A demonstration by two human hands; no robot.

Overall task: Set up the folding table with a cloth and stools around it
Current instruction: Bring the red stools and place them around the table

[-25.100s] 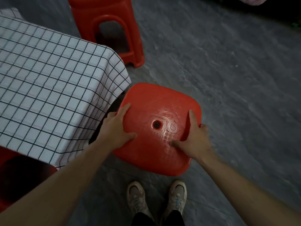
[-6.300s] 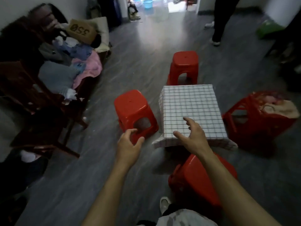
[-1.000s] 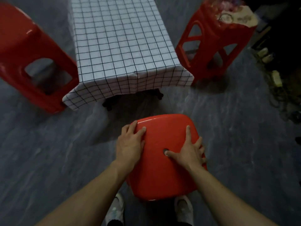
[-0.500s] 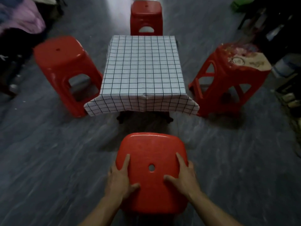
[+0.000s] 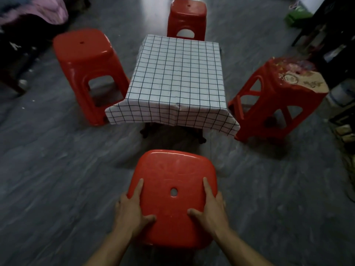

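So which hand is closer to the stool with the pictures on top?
Right. The right hand grips the near stool's right edge, on the picture stool's side; the left hand grips the opposite edge, farther away.

Four red plastic stools: the near stool (image 5: 172, 169), the left stool (image 5: 84, 54), the far stool (image 5: 187, 10) and the right stool (image 5: 272, 77). One checked cloth (image 5: 178, 77) over one folding table (image 5: 144, 132). Two hands, the left hand (image 5: 130, 214) and the right hand (image 5: 211, 210), both gripping the near stool.
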